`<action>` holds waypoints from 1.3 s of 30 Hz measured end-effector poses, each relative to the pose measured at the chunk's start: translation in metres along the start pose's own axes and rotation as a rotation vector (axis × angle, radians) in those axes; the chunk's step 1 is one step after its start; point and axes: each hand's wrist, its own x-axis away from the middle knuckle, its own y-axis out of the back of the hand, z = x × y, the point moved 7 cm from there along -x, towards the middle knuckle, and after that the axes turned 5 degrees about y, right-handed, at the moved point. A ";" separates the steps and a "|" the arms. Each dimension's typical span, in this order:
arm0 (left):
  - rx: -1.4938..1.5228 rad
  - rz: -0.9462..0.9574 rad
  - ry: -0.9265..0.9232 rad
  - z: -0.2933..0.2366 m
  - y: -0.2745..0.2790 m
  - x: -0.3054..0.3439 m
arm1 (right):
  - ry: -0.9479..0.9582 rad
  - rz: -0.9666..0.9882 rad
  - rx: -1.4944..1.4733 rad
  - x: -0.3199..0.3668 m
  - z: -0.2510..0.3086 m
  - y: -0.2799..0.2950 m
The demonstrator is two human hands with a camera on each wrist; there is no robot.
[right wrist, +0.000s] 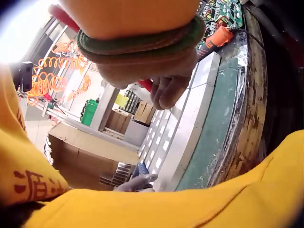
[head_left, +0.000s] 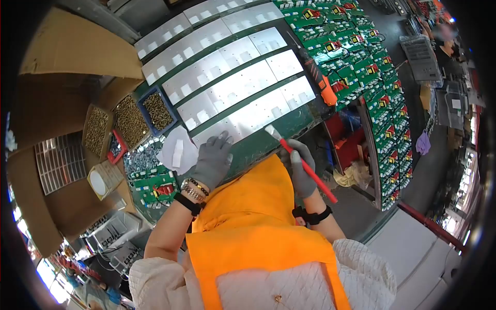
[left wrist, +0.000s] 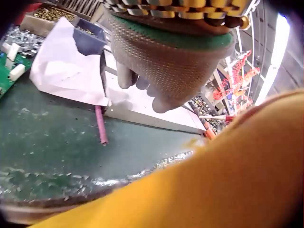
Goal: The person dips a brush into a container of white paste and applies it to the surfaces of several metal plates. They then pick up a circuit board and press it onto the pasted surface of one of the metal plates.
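Head cam: your L hand (head_left: pixel 214 159), fingers loosely open, rests on the front metal strip (head_left: pixel 258 117), w/ white paper (head_left: pixel 167 151) just beside strip's L end. Your R hand (head_left: pixel 303 173) grips the red-handled tool (head_left: pixel 323 187), tip nr strip's front edge.

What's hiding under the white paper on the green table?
One end of a thin pink stick pokes out from under the white paper, onto the green table. The paper covers whatever else is there, so I can't tell.

Beyond the bench, grey floor (head_left: pixel 353 215) meets bright windows (head_left: pixel 50 280).
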 end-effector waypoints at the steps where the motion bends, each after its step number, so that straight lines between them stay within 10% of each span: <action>1: 0.027 0.013 -0.047 -0.003 -0.002 -0.007 | 0.052 -0.032 0.003 -0.004 0.002 -0.004; 39: -0.243 0.050 -0.236 -0.028 -0.022 -0.095 | 0.056 -0.113 0.038 -0.026 -0.031 -0.026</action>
